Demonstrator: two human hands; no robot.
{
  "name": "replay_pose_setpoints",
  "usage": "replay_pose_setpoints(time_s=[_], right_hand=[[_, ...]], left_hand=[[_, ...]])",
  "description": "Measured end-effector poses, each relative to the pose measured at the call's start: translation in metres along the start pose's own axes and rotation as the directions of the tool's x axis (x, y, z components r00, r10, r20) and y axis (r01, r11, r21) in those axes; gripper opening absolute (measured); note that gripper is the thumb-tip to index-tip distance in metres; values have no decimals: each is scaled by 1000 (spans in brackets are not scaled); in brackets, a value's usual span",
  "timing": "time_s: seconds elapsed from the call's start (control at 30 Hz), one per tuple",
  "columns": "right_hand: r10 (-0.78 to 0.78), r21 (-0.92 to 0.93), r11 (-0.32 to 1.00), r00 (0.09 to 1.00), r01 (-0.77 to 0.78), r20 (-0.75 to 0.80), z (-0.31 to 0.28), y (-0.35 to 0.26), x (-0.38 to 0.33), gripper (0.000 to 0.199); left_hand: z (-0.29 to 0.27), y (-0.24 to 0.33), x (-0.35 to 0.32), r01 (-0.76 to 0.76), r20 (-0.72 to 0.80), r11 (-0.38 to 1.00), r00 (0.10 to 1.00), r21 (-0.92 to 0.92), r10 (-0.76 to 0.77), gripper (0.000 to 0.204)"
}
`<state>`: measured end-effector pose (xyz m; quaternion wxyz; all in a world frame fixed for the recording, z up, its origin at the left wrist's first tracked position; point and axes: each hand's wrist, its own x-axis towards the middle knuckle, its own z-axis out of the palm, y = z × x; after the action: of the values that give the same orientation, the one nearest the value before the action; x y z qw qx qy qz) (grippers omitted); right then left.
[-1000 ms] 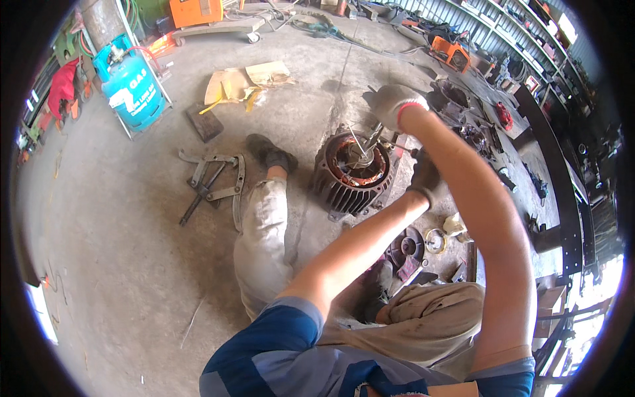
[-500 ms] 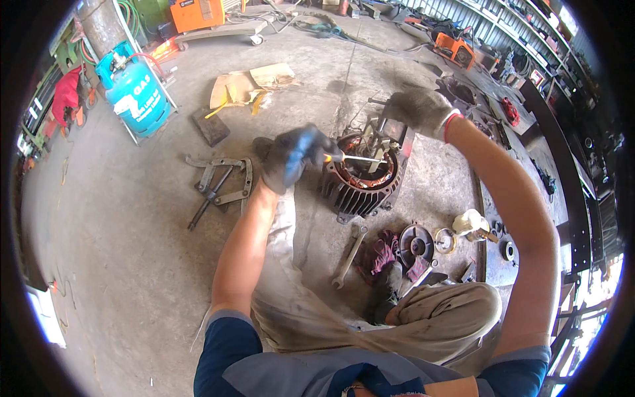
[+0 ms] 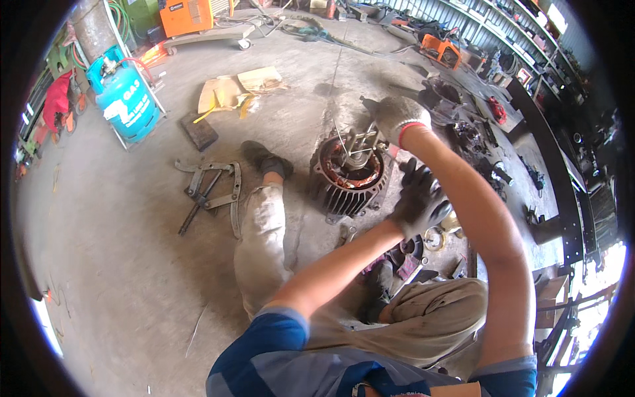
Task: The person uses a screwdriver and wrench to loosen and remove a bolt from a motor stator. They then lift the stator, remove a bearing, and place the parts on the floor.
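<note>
Right grip (image 3: 402, 119): fingertips mostly turned from view; exact hold on the metal tool (image 3: 357, 157) cannot be told. Metal tool: upper end hidden by the right grip. White container (image 3: 452, 223): partly hidden behind the left grip (image 3: 421, 200). Dark round plate (image 3: 414, 247): partly covered by the left wrist. Orange machine (image 3: 187, 18): top cut by upper edge. Shirt (image 3: 317, 370): cut by lower edge. Shelf goods (image 3: 529, 56): too small to tell.
</note>
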<state>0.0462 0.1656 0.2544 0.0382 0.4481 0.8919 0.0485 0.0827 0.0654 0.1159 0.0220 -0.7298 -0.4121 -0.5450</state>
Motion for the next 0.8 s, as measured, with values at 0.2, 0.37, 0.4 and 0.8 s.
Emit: replay_pose_setpoints(time_s=[0.2, 0.37, 0.4, 0.8], right_hand=[[187, 20, 982, 981, -188, 50, 6, -3, 15, 36], [-64, 255, 967, 988, 27, 137, -23, 13, 1, 66], [36, 353, 929, 978, -108, 205, -28, 19, 0, 63], [-228, 32, 972, 969, 232, -98, 2, 15, 6, 33]], left_hand=[[70, -37, 53, 264, 154, 953, 946, 151, -287, 24], [46, -11, 30, 66, -25, 953, 998, 297, -62, 28], [32, -5, 22, 30, 34, 970, 999, 240, -39, 26], [-212, -82, -21, 387, 55, 514, 836, -766, -546, 31]])
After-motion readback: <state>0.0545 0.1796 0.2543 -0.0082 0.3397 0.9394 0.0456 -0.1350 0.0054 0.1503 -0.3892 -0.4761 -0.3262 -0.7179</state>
